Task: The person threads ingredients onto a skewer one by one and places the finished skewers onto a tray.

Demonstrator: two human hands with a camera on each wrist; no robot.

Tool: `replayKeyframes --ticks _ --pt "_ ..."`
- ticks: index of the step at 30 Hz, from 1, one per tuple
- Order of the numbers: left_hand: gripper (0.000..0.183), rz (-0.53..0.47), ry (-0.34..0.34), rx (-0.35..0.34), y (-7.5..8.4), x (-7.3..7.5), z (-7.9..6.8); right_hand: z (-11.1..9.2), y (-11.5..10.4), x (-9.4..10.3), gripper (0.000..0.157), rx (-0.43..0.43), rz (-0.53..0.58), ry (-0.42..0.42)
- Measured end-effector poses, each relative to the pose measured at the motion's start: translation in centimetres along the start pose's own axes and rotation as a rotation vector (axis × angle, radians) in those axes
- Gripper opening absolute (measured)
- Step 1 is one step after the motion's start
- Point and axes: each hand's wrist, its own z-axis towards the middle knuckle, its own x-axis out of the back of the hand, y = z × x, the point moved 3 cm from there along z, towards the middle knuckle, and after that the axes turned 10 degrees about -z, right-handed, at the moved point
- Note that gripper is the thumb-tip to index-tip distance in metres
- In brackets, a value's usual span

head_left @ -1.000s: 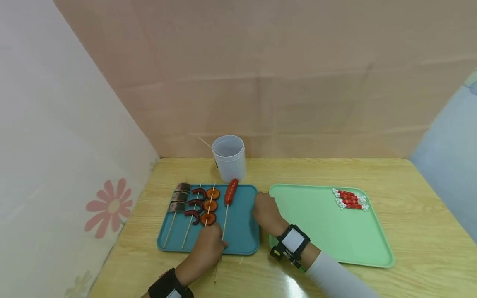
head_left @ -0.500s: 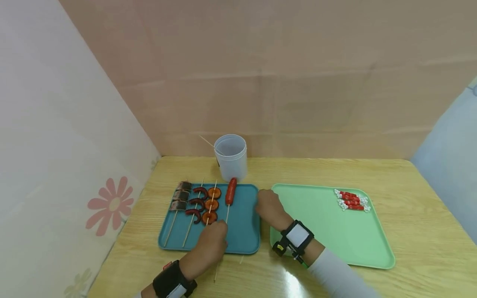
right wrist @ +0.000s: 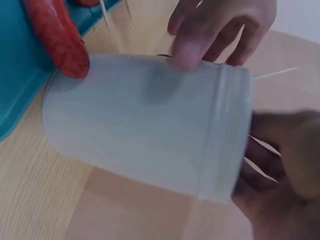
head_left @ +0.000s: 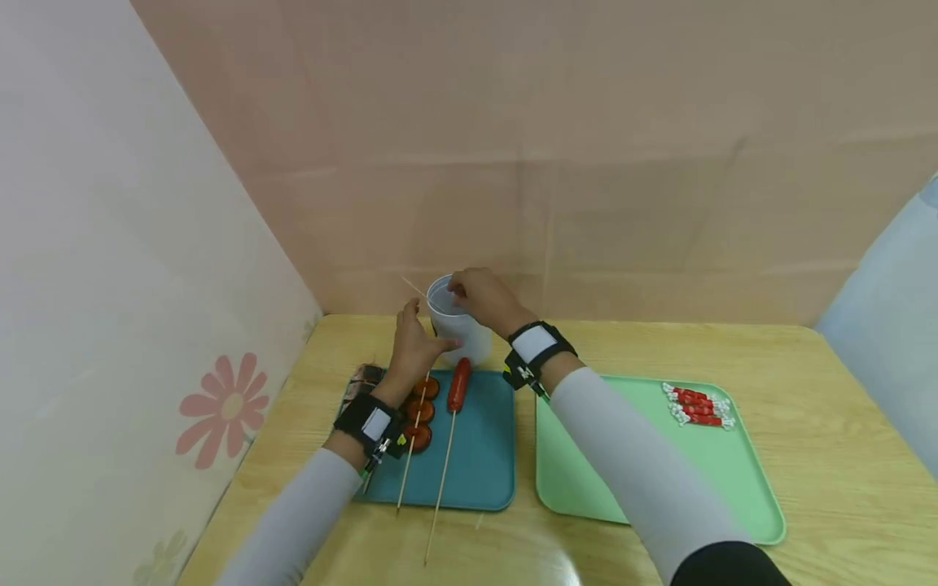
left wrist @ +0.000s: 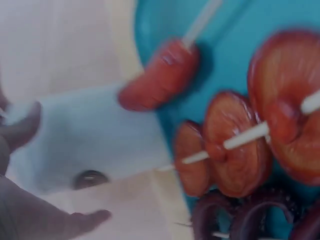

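A translucent white plastic cup (head_left: 469, 343) stands behind the blue tray. A thin stick (head_left: 413, 286) leans out of its mouth to the left. My left hand (head_left: 414, 346) is at the cup's left side, thumb and fingers spread apart; in the right wrist view its thumb reaches the wall near the rim. Over the mouth bends my right hand (head_left: 487, 299), its fingertips at the rim or just inside and partly hidden. No object shows in either hand. The sausage skewer (head_left: 458, 387) lies on the tray, its tip close to the cup's base.
The blue tray (head_left: 484, 456) also bears a skewer of round brown slices (head_left: 421, 412), curled dark pieces (left wrist: 260, 212) and dark blocks (head_left: 366, 374), partly behind my left arm. A green tray (head_left: 579, 480) at right carries several red-and-white wrapped sweets (head_left: 699, 408).
Both hands have moved away from me to the cup: the left from the skewer sticks on the blue tray, the right from between the trays. The left fingers have spread.
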Motion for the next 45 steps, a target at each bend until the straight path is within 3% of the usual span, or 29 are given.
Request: replayKeyframes --ticks 3,5,9,12,16,20,24,26,27,30,33,35,39,45 --pt "0.107 -0.099 -0.055 -0.048 -1.6 -1.3 1.3 1.1 -0.5 -1.5 0.022 0.019 0.031 -0.138" --pt "0.105 -0.141 -0.08 -0.078 -2.1 -1.9 1.5 1.4 -0.9 -2.0 0.019 0.037 0.036 -0.167" --pt "0.096 -0.145 -0.1 -0.084 -2.1 -2.2 1.4 1.6 -1.6 -1.8 0.02 0.094 0.033 -0.122" --pt "0.092 -0.12 -0.103 -0.079 -1.3 -1.9 1.3 1.9 -1.8 -1.3 0.025 0.128 0.032 -0.091" --pt "0.095 -0.098 -0.12 -0.059 -1.2 -1.5 1.5 2.0 -1.7 -1.3 0.02 0.091 0.017 -0.05" --pt "0.106 -0.087 -0.159 -0.058 -1.6 -0.9 1.9 1.7 -1.3 -0.4 0.014 0.004 0.086 0.094" --pt "0.116 -0.006 -0.083 -0.074 -0.3 0.3 1.2 0.7 -0.5 3.2 0.014 -0.016 0.268 0.402" --pt "0.11 0.044 0.01 -0.16 1.1 1.0 0.4 -0.3 -0.2 5.6 0.015 0.013 0.35 0.582" --pt "0.104 0.073 0.064 -0.238 2.0 1.3 -0.1 -1.1 -0.2 6.8 0.015 0.036 0.398 0.664" --pt "0.078 0.142 0.185 -0.581 5.1 2.2 -2.0 -3.9 -0.6 9.5 0.015 0.11 0.516 0.822" --pt "0.06 0.226 0.216 -0.873 7.9 2.1 -4.4 -7.3 -1.7 10.5 0.013 0.148 0.645 0.818" --pt "0.049 0.268 0.177 -0.994 9.3 1.6 -6.1 -9.7 -2.4 10.4 0.011 0.151 0.713 0.76" --pt "0.031 0.28 0.084 -1.084 10.5 0.4 -8.9 -13.9 -3.2 9.2 0.011 0.127 0.794 0.637" --pt "0.014 0.16 -0.07 -0.974 9.7 -0.6 -10.3 -17.7 -2.9 7.9 0.014 0.096 0.938 0.486"
